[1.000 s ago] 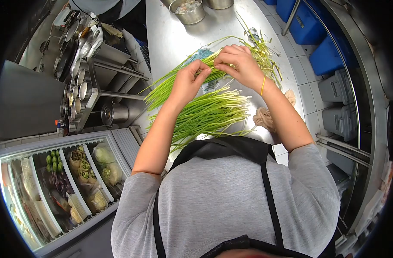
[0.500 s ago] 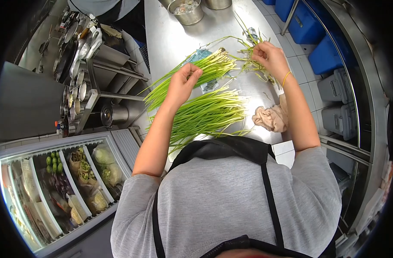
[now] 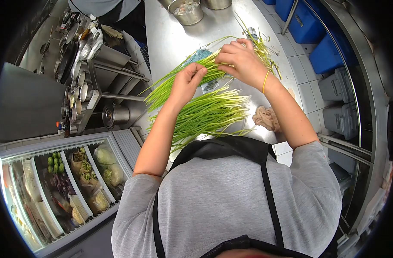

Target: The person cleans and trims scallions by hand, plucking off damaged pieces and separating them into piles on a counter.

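Observation:
A bunch of long green garlic chives lies on the upper side of the metal table, its pale ends toward the right. My left hand is over this bunch, thumb and index finger pinched together; what lies between them is too small to make out. Close to its right, my right hand has curled fingers over the pale ends, and whatever they hold is hidden. A second bunch of chives lies nearer my body. Past my right hand is a loose heap of chive trimmings.
The steel table carries a metal pot at its far end. A crumpled beige cloth lies by its right edge. Blue bins stand at right. An open-topped fridge is at left. Another person's clothing shows upper left.
My right hand has moved left from the trimmings heap to the pale ends of the upper bunch, near my left hand. My left hand has shifted slightly right.

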Tool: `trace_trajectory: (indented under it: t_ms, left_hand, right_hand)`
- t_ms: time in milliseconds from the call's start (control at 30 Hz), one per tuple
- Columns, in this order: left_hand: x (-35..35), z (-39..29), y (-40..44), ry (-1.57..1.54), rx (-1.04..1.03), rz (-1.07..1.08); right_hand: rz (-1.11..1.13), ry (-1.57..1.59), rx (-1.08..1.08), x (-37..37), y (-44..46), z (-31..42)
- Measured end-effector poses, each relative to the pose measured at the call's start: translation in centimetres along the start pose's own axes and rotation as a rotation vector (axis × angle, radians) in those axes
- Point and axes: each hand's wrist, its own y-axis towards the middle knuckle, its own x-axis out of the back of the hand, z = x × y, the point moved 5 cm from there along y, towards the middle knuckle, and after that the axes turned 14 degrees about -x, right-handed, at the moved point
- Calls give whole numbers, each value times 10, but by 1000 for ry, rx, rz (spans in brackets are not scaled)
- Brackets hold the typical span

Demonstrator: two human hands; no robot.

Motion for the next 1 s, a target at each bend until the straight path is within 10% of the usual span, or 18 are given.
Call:
trace_trajectory:
  t_ms: [333, 700, 1000]
  left_hand:
    - [-6, 1, -1, -172, 12, 49]
    - [2, 16, -8, -97, 49, 7]
    - [-9, -1, 2, 139, -58, 52]
  right_hand:
    - [-116, 18, 84, -2, -5, 2]
    - [-86, 140, -486, 0, -17, -93]
    - [92, 81, -13, -13, -4, -5]
